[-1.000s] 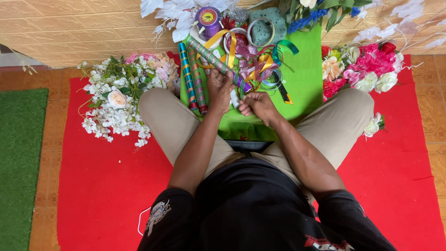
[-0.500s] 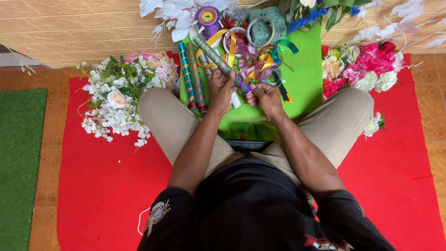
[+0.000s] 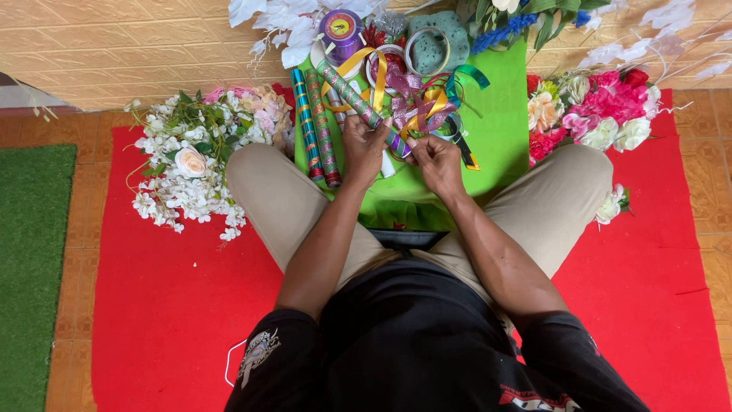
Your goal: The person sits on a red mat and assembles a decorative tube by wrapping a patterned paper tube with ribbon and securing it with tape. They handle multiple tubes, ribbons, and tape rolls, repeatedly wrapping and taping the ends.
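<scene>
Top-down view, me seated cross-legged on a red mat (image 3: pixel 175 305) w/ a green cloth (image 3: pixel 503 130) spread between my knees. My left hand (image 3: pixel 364 149) is closed around the lower part of a patterned foil roll (image 3: pixel 354 95), which slants up and to the left from my grip over the cloth; fingers wrapped, thumb on top. My right hand (image 3: pixel 436 156) sits just beside the left, fingertips pinched on the roll's near end (image 3: pixel 399 145), where purple and silver bands show; whether it also pinches a ribbon tail there I can't tell. Both hands hover above the cloth, approx. centre of frame, in front of my knees. Left of the held roll: two more foil rolls, one blue (image 3: pixel 306 122), one green-and-red (image 3: pixel 323 126), lying side by side on the cloth, close to my left hand but not touching it. Beyond my hands: a tangle of ribbons (image 3: pixel 427 103) (yellow, pink, green), a purple ribbon spool (image 3: pixel 341 29), and a green foam ring (image 3: pixel 431 46). At far left on the mat, a bunch of white flowers (image 3: pixel 191 172), beside my left knee. At right, pink and cream flowers (image 3: pixel 591 118), by my right knee. Green turf strip (image 3: pixel 34 267) at left edge.
</scene>
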